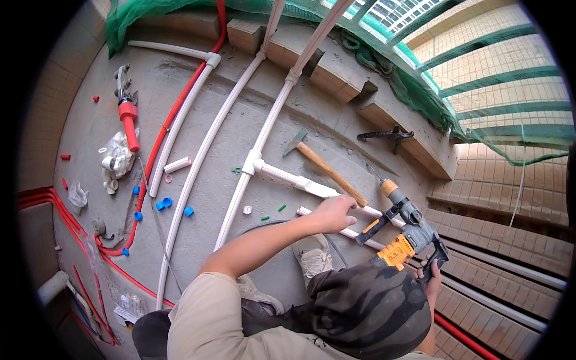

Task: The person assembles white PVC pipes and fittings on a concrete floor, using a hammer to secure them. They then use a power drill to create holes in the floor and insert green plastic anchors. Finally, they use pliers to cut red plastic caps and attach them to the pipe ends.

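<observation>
My right hand (432, 280) is closed around the rear handle of a grey and orange rotary hammer drill (414, 225). The drill stands at my right with its bit toward the far side and its side handle (372, 230) sticking out leftward. Across the middle reaches my left arm; its hand (336, 214) is over the white pipes, left of the side handle, fingers bent and thumb apart. Nothing shows in it, and contact with the pipe cannot be made out. A hammer (330, 171) with a wooden handle lies just beyond, its butt end by my left fingers.
Jointed white pipes (237, 207) and red tubing (157, 141) run over the concrete floor. At left lie a red-handled tool (128, 123), white fittings (114, 168) and blue fittings (163, 204). Beyond the hammer rests a black clamp-like tool (387, 137). Green netting (414, 99) and railings border the far right.
</observation>
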The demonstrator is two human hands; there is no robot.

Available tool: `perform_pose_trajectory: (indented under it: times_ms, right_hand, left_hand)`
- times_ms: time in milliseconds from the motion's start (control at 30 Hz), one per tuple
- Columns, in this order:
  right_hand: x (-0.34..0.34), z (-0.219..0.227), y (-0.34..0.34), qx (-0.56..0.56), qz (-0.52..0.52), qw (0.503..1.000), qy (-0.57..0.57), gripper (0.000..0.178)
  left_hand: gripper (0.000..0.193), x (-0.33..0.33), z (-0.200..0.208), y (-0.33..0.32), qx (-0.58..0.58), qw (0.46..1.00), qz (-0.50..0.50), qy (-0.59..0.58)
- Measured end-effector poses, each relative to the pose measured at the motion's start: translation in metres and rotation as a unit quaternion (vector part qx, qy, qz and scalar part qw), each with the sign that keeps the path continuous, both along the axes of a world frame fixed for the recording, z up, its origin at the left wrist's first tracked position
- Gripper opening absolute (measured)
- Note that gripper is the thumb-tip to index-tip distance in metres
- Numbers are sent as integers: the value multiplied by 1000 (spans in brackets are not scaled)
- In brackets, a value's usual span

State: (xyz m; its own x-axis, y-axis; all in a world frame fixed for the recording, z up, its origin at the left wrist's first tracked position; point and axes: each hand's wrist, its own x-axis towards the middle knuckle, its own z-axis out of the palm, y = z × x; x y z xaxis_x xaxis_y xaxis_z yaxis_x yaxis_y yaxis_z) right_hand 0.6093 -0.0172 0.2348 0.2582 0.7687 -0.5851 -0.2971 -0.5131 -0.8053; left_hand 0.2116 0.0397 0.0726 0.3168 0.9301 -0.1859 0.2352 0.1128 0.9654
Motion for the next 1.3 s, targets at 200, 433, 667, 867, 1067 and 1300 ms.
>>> perform_pose_trajectory:
  times_ms: [200,433,667,867,1067,1300]
  right_hand:
    - [-141,104,44,103,228,928,-275,38]
    - [-193,154,86,214,329,897,-202,52]
    - [-332,177,218,161,449,815,-329,38]
    - [-401,165,258,188,460,783,-374,34]
    - [-419,136,295,123,505,755,-399,30]
    - [-426,114,317,164,531,726,-405,35]
  left_hand:
    - [95,90,20,7,-242,887,53,-389]
    - [35,48,73,63,-79,796,237,-551]
    - [27,-42,63,132,-86,750,292,-588]
    - [23,-80,47,175,-98,716,322,-612]
    - [22,-98,17,190,-115,709,337,-609]
    - [22,-103,10,194,-122,708,389,-577]
